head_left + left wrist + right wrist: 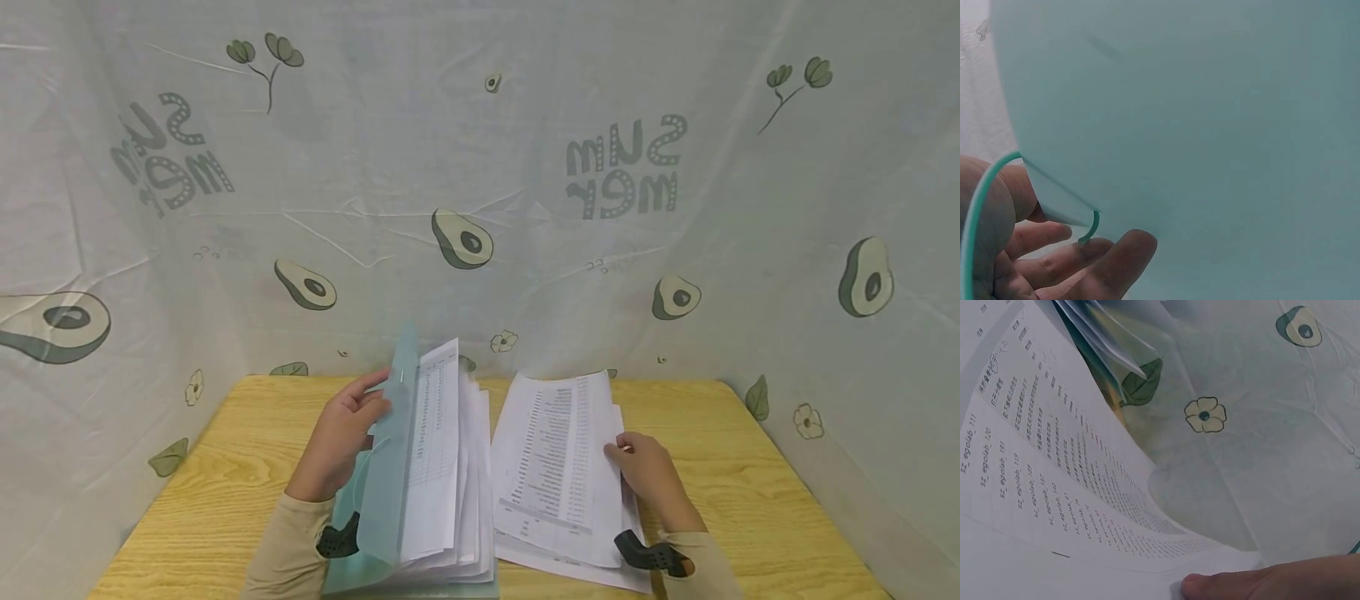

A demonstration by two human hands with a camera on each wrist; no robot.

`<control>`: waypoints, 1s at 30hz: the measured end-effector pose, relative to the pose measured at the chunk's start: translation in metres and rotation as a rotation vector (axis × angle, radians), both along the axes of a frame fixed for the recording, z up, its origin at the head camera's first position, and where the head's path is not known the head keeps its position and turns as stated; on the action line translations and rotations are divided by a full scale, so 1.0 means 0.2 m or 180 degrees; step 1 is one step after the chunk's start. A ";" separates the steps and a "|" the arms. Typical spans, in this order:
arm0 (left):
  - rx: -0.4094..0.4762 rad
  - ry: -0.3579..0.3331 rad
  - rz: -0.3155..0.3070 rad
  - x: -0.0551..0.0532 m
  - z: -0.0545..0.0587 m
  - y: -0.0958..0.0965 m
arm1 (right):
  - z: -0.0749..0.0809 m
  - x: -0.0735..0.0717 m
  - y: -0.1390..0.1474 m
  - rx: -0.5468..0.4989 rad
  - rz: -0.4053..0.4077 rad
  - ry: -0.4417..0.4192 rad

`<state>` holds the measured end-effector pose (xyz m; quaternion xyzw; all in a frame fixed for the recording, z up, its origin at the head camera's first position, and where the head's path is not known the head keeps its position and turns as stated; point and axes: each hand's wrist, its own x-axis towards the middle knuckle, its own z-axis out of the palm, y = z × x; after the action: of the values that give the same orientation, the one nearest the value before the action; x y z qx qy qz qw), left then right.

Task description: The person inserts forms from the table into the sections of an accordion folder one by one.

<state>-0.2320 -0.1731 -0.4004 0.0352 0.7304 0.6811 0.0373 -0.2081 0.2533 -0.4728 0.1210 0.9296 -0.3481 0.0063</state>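
A teal plastic folder (390,483) stands with its front cover raised over a stack of printed sheets (431,450). My left hand (341,429) is at the outer face of that cover, its loosely extended fingers touching the plastic. In the left wrist view the cover (1197,125) fills most of the picture, and a green elastic cord (979,200) loops past the fingers (1129,250). My right hand (648,467) pinches the right edge of a printed paper sheet (555,467). Its thumb (1210,586) lies on the page; the fingers underneath are hidden.
The folder and loose sheets lie side by side on a wood-grain table (750,483). More paper shows under the held sheet. Behind and around the table hangs a pale curtain (390,167) with avocado prints. Black straps (645,552) circle the wrists.
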 end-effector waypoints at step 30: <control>0.0001 -0.0036 0.0005 0.00 0.00 0.01 | 0.17 0.03 -0.08 -0.0659 -0.0482 0.1217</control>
<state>-0.2329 -0.1719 -0.4010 0.0308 0.7301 0.6814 0.0409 -0.2026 0.2376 -0.4385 0.1209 0.8615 -0.4576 -0.1837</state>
